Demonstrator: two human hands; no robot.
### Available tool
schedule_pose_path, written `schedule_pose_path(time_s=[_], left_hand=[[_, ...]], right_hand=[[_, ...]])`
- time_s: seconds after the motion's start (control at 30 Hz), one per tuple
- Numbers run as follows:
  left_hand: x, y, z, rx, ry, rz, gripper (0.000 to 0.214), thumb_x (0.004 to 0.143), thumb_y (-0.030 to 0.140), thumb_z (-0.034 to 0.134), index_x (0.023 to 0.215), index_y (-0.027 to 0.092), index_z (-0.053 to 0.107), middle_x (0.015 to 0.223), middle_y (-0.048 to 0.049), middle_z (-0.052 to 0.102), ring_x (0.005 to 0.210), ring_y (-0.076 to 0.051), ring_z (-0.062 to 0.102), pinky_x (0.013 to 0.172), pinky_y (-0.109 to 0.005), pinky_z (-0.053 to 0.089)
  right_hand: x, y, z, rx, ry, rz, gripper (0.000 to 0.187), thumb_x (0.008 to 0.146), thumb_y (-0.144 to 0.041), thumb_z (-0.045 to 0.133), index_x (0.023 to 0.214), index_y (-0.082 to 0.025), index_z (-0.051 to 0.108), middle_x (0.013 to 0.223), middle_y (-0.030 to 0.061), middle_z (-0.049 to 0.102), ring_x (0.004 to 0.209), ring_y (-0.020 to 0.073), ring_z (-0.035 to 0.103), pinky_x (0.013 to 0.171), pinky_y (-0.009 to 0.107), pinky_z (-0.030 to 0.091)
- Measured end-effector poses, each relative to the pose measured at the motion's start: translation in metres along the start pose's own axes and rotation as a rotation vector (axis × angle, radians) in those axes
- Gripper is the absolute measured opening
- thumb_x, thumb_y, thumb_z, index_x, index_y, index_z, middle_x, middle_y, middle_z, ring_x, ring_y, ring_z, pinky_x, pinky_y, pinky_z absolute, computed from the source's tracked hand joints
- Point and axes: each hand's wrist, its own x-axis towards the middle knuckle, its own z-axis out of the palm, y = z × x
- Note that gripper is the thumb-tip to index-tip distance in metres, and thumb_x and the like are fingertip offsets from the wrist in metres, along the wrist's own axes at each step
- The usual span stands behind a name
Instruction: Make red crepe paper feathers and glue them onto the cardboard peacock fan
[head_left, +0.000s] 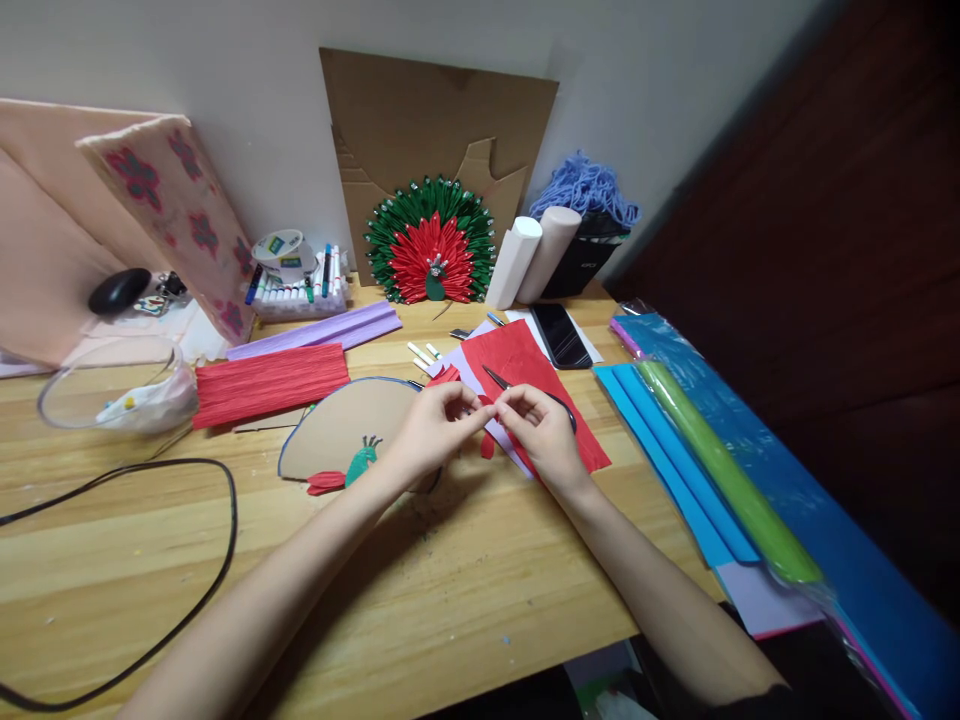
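My left hand [433, 425] and my right hand [541, 428] meet at the middle of the wooden table [450, 600], both pinching a small red paper piece [487, 412] between their fingertips. Under my right hand lies a red paper sheet [525, 365] with scissors [496, 379] resting on it. Beside my left hand is a half-round cardboard fan [341, 425] with a green bird figure [361, 462] and a red petal [324, 482] stuck on it.
A finished green and red paper peacock [431, 240] leans on cardboard at the wall. Red crepe [270, 382] and purple crepe [319, 330] lie left, a phone [561, 335] behind, blue and green rolls [720, 470] right, a glass bowl [112, 385] and a black cable [187, 590] left.
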Motion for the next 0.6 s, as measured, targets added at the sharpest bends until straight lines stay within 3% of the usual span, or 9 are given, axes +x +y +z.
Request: schedule_pose_path(time_s=[0.23, 0.6], left_hand=[[0.0005, 0.0003, -0.0022, 0.005, -0.032, 0.013, 0.017, 0.075, 0.03, 0.058, 0.072, 0.013, 0.058, 0.068, -0.0014, 0.058, 0.059, -0.009, 0.048, 0.057, -0.023, 0.039], [0.0003, -0.0012, 0.0011, -0.06, -0.01, 0.008, 0.023, 0.074, 0.035, 0.06, 0.07, 0.014, 0.053, 0.065, 0.0012, 0.053, 0.057, -0.009, 0.046, 0.054, -0.021, 0.036]], right_hand=[[0.0017, 0.0015, 0.0001, 0.019, 0.029, 0.029, 0.021, 0.074, -0.038, 0.062, 0.074, -0.018, 0.057, 0.068, -0.0002, 0.056, 0.061, 0.0119, 0.052, 0.06, 0.025, 0.045], [0.0002, 0.0052, 0.0016, 0.047, -0.002, 0.037, 0.018, 0.076, -0.036, 0.061, 0.076, -0.018, 0.057, 0.071, 0.0002, 0.058, 0.065, 0.0126, 0.055, 0.063, 0.025, 0.046]])
